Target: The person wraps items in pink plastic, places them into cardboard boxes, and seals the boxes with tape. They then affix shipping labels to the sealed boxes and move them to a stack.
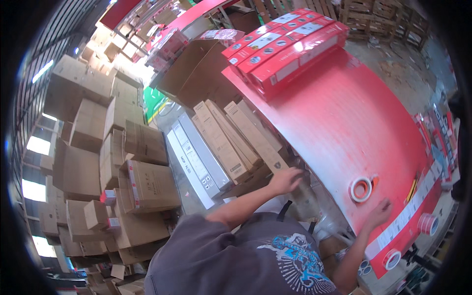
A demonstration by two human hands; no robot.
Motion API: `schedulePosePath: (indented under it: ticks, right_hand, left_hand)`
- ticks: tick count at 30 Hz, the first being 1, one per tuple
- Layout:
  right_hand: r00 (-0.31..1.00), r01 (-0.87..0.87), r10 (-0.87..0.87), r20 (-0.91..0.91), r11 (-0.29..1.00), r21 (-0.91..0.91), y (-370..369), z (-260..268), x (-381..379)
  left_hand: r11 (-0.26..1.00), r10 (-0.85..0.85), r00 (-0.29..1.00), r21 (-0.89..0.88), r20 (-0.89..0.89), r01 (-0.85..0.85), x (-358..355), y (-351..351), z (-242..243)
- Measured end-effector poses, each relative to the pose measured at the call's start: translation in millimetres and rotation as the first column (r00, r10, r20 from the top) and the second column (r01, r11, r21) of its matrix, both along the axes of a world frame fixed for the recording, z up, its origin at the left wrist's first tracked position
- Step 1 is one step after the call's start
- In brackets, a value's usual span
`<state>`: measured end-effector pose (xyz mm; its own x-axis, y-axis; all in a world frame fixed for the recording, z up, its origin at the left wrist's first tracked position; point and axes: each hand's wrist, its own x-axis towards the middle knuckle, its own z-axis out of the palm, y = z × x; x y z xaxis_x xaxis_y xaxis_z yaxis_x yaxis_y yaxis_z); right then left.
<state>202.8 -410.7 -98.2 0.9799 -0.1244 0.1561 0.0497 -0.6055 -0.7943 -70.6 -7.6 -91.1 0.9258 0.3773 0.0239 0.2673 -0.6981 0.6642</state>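
Observation:
My left hand [285, 180], fingers apart and holding nothing, is over the gap between the red table [354, 121] and several long cardboard boxes [221, 143]. Over the near part of the table is my right hand [379, 214], with nothing visible in it; its fingers are too small to read. A tape roll [361, 189] with an orange part lies just beyond it. To its right, a yellow and black cutter knife [412, 190] lies beside a long strip of white labels [403, 214]. Two tape rolls, one at the near edge [392, 259] and one farther right [428, 224], are also there.
Red printed boxes [291, 48] stand side by side at the table's far end. Left of me are long white and grey boxes [199, 162] and an open carton [202, 70]. Stacked cartons [147, 184] fill the far left. Wooden pallets [383, 18] stand behind.

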Motion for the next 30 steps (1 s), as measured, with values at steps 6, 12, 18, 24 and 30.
schedulePosePath:
  ticks: [6,12,18,24,30]
  right_hand:
    - [0.306,-0.952,0.907,-0.289,0.297,-0.078,249.6,-11.4,-186.6]
    - [0.331,-0.921,0.549,-0.767,0.012,-0.389,442.4,-121.9,-209.4]
    - [0.377,-0.92,0.53,-0.76,0.119,-0.374,493.7,-180.5,-212.2]
    - [0.477,-0.877,0.609,-0.634,0.288,-0.384,332.7,-77.5,-218.6]
    - [0.602,-0.796,0.513,-0.612,0.446,-0.41,32.5,176.8,-254.8]
  left_hand:
    - [0.673,0.678,0.722,-0.279,-0.137,-0.685,-100.7,189.5,-17.2]
    - [0.917,0.356,0.807,-0.007,0.471,-0.4,17.7,364.1,115.2]
    - [0.753,0.207,0.968,0.609,0.14,-0.249,143.7,363.4,137.5]
    - [0.751,0.11,0.977,0.629,0.182,-0.201,157.0,338.8,106.0]
    - [0.992,0.096,0.937,0.048,0.336,-0.119,154.7,294.1,94.5]
